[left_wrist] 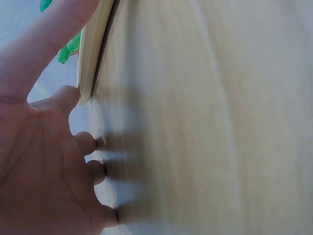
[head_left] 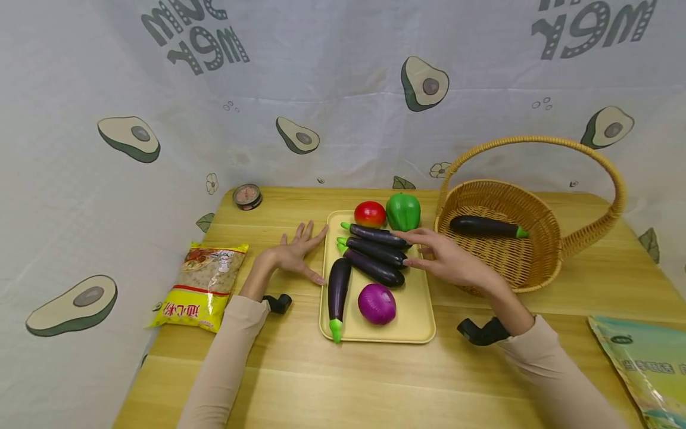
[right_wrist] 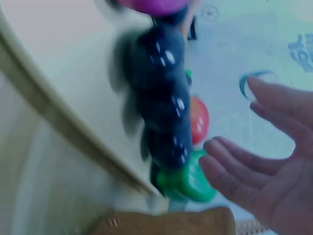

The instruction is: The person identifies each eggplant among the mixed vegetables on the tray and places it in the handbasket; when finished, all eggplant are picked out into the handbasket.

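My left hand (head_left: 292,255) is spread beside a yellow tray (head_left: 412,322), thumb and index finger at its left rim; the left wrist view shows its other fingertips on the tabletop. Over the tray's right side hovers my right hand (head_left: 450,259), fingers loosely extended near the blunt ends of three eggplants (head_left: 375,250) lying side by side. In the right wrist view, a gap shows between that hand (right_wrist: 274,181) and these eggplants (right_wrist: 168,103). Another eggplant (head_left: 337,292) lies lengthwise at the left, beside a purple onion (head_left: 377,304). A red tomato-like item (head_left: 370,214) and a green bell pepper (head_left: 404,212) sit at the back.
Right of the tray stands a wicker basket (head_left: 554,238) with a tall handle, holding an eggplant (head_left: 485,227). A yellow food packet (head_left: 206,286) lies left, a small round tin (head_left: 247,196) behind it. Another packet (head_left: 643,363) lies at the right edge.
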Demonstrator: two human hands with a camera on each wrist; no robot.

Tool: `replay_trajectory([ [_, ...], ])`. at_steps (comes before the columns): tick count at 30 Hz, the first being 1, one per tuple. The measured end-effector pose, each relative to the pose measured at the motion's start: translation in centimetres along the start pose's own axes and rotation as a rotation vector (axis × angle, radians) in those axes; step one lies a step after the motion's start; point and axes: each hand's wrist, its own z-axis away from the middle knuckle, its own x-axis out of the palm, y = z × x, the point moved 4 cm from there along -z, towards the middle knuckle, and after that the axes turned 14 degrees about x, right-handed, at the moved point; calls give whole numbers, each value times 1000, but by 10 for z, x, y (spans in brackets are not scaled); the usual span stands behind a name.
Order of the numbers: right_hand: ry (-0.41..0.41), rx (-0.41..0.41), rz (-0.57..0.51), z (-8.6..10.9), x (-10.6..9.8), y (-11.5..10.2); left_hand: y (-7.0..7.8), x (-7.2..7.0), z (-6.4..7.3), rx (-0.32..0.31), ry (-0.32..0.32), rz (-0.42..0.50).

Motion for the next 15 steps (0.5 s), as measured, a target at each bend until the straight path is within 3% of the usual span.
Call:
replay_trajectory([
  [7,95,15,21,-7,20,-3,0,1,-1,7,2,-2],
  [15,192,36,-39,-15,29,1,-1,0,-1,7,-2,2],
])
